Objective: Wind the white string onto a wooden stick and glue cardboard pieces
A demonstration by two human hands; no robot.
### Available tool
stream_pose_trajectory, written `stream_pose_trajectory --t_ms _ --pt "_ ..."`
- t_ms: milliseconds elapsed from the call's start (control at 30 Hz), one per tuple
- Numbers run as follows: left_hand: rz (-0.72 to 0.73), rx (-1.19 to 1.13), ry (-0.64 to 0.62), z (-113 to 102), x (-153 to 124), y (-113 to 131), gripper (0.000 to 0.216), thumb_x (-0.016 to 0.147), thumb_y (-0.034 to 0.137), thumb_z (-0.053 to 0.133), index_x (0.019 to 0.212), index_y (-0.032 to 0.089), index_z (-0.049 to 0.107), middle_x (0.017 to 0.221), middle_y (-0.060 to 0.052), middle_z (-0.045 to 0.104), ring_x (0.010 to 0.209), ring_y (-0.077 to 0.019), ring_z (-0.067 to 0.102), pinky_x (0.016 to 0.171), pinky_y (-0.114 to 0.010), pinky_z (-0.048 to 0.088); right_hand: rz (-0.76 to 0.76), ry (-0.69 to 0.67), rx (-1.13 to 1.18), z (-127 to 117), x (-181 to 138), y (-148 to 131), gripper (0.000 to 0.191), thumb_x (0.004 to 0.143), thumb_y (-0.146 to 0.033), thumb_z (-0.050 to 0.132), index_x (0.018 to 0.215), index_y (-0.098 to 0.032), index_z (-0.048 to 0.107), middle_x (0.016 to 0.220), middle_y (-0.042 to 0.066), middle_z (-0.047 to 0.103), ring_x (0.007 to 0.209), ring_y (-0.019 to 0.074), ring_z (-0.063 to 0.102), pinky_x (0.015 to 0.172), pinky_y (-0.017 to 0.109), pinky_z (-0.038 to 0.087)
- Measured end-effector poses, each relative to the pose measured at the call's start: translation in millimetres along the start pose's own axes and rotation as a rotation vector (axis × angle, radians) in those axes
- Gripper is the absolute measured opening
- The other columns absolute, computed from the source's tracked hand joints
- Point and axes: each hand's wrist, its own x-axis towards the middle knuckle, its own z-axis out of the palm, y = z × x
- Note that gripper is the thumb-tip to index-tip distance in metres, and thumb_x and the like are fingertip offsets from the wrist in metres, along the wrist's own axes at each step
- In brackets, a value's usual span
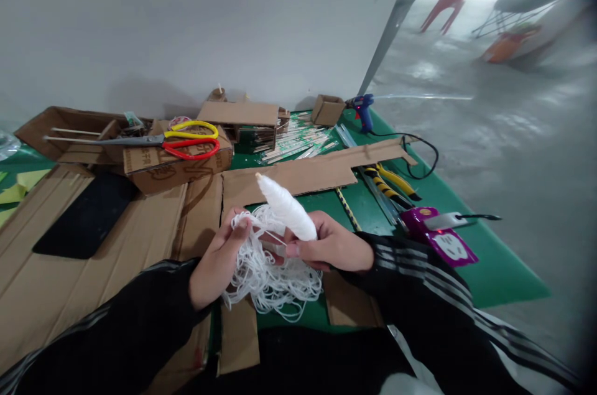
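Note:
My right hand [326, 244] is closed round the lower end of a white spindle of wound string [286, 205], which tilts up to the left and shows a pale tip. In my left hand [221, 255] a bundle of loose white string [265, 280] is pinched between thumb and fingers. One strand runs taut from the left fingers across to the right thumb. Much of the tangled string hangs below and between both hands, over the green table [494, 270]. Some fingers of each hand are hidden behind the string.
Scissors [181, 140] lie on a cardboard box [181, 168] at the back left, beside a dark tablet-like slab [86, 214]. Thin sticks [298, 140], a blue glue gun [362, 110], yellow-black pliers [392, 183] and a purple packet [438, 233] lie right of centre. Cardboard strips [289, 177] cross the table.

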Motion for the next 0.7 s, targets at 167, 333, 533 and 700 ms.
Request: stream_pose_trajectory --t_ms 167,333,533,700 --pt "0.030 0.091 0.049 1.5 -0.6 2.2 0.025 0.083 0.042 0.065 0.085 0.020 0.055 0.059 0.006 0.058 0.046 -0.0088 0.053 0.046 -0.020 0.044 0.028 -0.040 -0.017 -1.2 -0.7 3.0 0.024 0.074 -0.031 0.074 0.071 -0.011 0.061 0.051 -0.007 0.054 0.031 0.0014 0.036 0.028 0.014 0.027" --pt "0.015 0.086 0.036 4.6 -1.9 5.9 0.029 0.082 0.046 0.066 0.090 0.020 0.053 0.066 0.003 0.065 0.048 -0.0114 0.059 0.046 -0.022 0.048 -0.004 -0.079 -0.031 -2.2 1.1 4.0 0.019 0.079 -0.027 0.069 0.071 -0.012 0.061 0.056 -0.006 0.057 0.032 0.0006 0.036 0.028 0.012 0.027" --pt "-0.012 0.098 0.090 4.5 -4.7 9.0 0.029 0.081 0.044 0.066 0.092 0.020 0.054 0.074 0.001 0.069 0.061 -0.0144 0.067 0.052 -0.020 0.051 -0.014 -0.092 -0.061 -2.5 1.0 3.3 0.024 0.080 -0.032 0.068 0.069 -0.013 0.058 0.049 -0.008 0.048 0.032 0.0021 0.035 0.029 0.014 0.027" --pt "-0.110 0.036 0.008 5.6 -8.1 10.9 0.026 0.084 0.043 0.062 0.092 0.024 0.047 0.067 0.005 0.068 0.051 -0.0158 0.067 0.044 -0.021 0.048 -0.057 0.224 -0.119 3.7 1.5 3.7 0.029 0.083 -0.043 0.064 0.079 -0.014 0.057 0.048 -0.008 0.046 0.032 0.0030 0.032 0.030 0.016 0.024"
